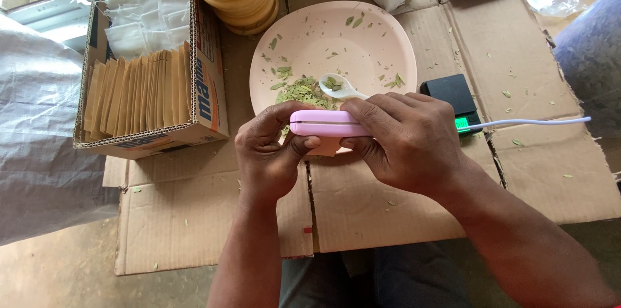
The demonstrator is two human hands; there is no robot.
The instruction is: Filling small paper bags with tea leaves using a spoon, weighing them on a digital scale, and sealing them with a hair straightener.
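Both hands clench a pink handheld sealer, the left hand pinching its end and a kraft pouch, the right hand wrapping its body.

Both forearms coming up from the bottom edge, bare, angled in toward each other and meeting mid-view. Left hand curled, back of hand facing up, thumb tucked underneath and fingertips bent over the top, pinching shut. Right hand bigger in view, knuckles up, fingers wrapped forward and clamped down, thumb hidden below. Hands almost touching at the fingertips, wrists roughly level, right wrist bent a bit inward. Left forearm nearly vertical, right one slanting off to the lower right corner.
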